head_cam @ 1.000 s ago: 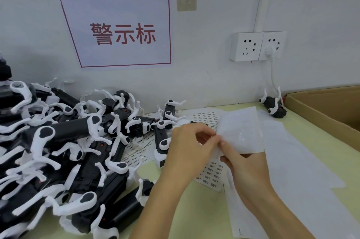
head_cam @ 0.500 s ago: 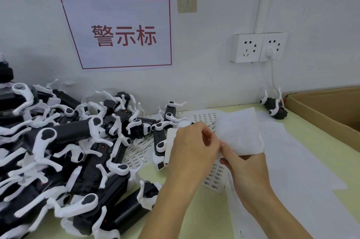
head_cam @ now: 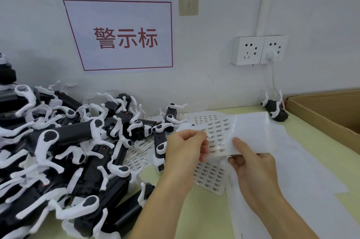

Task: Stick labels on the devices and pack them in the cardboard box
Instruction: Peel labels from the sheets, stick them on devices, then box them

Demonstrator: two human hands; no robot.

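Both hands pinch one label sheet (head_cam: 220, 137) above the bench: left hand (head_cam: 185, 149) its left edge, right hand (head_cam: 251, 162) its lower edge.

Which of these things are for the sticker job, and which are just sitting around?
For the job:
- label sheet, pinched by the left hand and right hand
- more label sheets on the table
- pile of black-and-white devices
- one device beside the box
- cardboard box

Just lying about:
- wall sign
- sockets
- white hook plate
- blank white paper

Black-and-white devices (head_cam: 64, 151), pale green table (head_cam: 194, 213).
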